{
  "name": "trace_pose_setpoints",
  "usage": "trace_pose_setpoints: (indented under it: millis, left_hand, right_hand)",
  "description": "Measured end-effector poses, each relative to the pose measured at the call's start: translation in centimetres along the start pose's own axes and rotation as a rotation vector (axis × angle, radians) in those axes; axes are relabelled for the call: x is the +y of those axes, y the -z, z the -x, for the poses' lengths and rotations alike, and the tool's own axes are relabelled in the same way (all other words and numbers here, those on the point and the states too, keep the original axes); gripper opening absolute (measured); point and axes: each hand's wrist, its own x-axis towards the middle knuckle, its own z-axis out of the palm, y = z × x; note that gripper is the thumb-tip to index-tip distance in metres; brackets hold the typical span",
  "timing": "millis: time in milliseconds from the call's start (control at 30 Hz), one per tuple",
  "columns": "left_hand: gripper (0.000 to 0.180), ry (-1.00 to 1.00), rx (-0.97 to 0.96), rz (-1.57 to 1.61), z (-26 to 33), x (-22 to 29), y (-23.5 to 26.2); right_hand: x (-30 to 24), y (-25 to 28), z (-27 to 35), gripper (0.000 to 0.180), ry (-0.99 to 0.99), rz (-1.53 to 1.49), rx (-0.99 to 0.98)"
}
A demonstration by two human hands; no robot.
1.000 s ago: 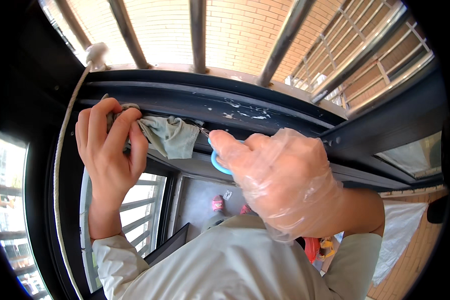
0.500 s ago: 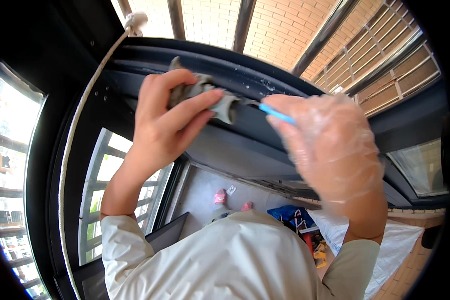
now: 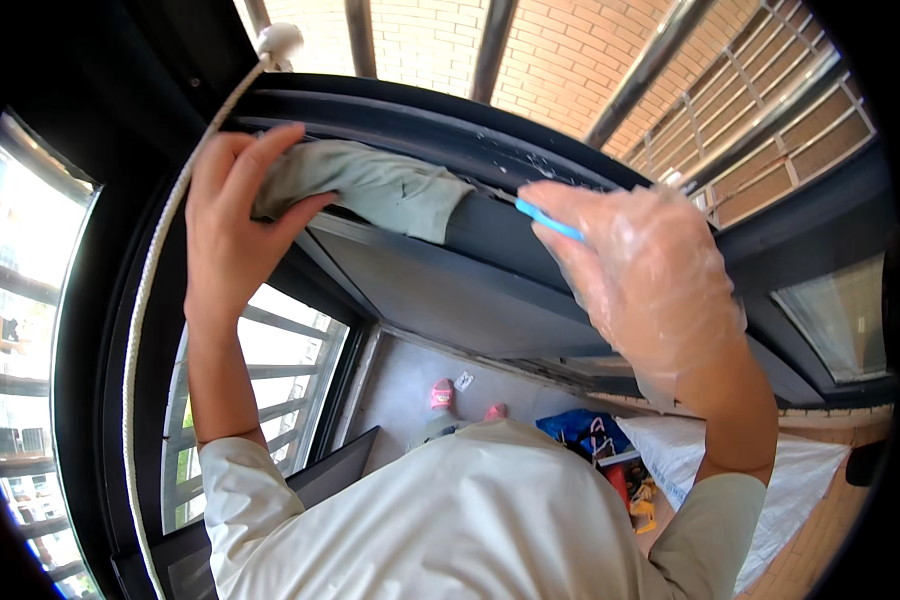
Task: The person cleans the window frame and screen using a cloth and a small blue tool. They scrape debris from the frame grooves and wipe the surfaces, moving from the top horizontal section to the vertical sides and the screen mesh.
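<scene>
The person's left hand is spread over the left end of a grey-green cloth, fingers by its upper edge, thumb by its lower. Can't tell how firmly it's held, tbh. The right hand, in a see-through plastic glove, is pinching a blue-handled tool, thin metal end aimed at the cloth's right edge; can't tell if those 2 touch. The cloth lies lengthwise on the black window frame, toward its left corner. Progress-wise, it's stretched out pretty flat but stops short of the frame's right side, and white flecks remain near the outer edge. Beyond: metal bars, then a brick wall.
</scene>
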Motion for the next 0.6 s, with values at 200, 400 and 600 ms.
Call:
trace_pose_setpoints:
  millis: [200,400,600]
  left_hand:
    - [0.034,-0.121,0.222,0.233,2.1,0.8,-1.0]
    - [0.039,-0.227,0.019,0.334,2.3,3.1,-3.3]
    - [0.028,0.030,0.216,0.419,2.4,0.9,-2.8]
  right_hand:
    - [-0.4,-2.3,-1.2,0.029,0.189,-0.036,0.093]
    - [-1.7,-3.6,-4.2,0.029,0.291,-0.136,0.159]
    - [-2.6,-5.3,-7.6,0.018,0.325,-0.332,0.179]
